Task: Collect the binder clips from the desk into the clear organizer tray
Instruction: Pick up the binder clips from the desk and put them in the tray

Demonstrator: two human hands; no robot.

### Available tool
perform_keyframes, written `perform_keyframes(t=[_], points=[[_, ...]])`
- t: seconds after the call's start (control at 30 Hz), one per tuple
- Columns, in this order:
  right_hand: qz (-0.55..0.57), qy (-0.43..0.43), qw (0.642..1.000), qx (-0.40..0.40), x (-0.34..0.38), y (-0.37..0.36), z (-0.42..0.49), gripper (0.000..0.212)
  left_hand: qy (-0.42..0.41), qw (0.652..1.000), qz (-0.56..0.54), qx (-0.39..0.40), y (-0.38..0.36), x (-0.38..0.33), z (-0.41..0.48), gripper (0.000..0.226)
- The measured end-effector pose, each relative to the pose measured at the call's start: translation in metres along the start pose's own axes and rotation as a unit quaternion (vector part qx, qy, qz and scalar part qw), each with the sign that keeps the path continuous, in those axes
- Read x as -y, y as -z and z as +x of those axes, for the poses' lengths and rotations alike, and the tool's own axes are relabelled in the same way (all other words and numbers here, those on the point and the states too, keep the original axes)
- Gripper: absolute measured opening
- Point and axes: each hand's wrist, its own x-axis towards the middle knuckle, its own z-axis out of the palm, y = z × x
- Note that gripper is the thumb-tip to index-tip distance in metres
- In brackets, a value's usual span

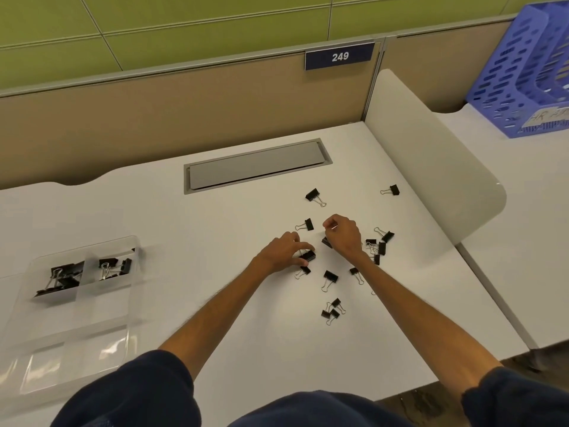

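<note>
Several black binder clips (330, 277) lie scattered on the white desk (215, 241), mostly right of centre. My left hand (284, 251) reaches into the scatter and its fingers curl round a black clip (308, 256). Just to its right, my right hand (345, 234) is curled and pinches a clip by its wire handle, the black body (326, 242) hanging under the palm. The clear organizer tray (77, 303) stands at the left of the desk, with several clips (66, 277) in its two far compartments.
A grey cable hatch (257, 164) is set into the desk behind the clips. A white rounded divider (431, 167) bounds the desk on the right. Beyond it stands a blue perforated file rack (523, 75). A beige partition with the sign 249 (340, 56) runs along the back.
</note>
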Motion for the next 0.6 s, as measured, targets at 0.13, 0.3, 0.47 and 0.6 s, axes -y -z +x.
perform_keyframes(t=[0.13,0.3,0.47,0.6], points=[[0.005,0.006,1.0,-0.001,0.004,-0.005,0.008,0.021,-0.015,0.997,0.066,-0.04,-0.003,0.003,-0.002,0.047],[0.004,0.01,1.0,-0.025,0.011,-0.007,0.023,0.021,-0.048,0.984,0.14,-0.103,-0.009,0.007,-0.004,0.047],[-0.008,0.02,1.0,-0.015,0.019,-0.006,0.041,0.022,-0.036,0.976,0.11,-0.183,-0.011,0.011,-0.003,0.046],[-0.018,0.013,1.0,0.007,0.024,-0.009,0.058,0.024,-0.019,0.963,0.109,-0.244,-0.005,0.014,0.001,0.046]])
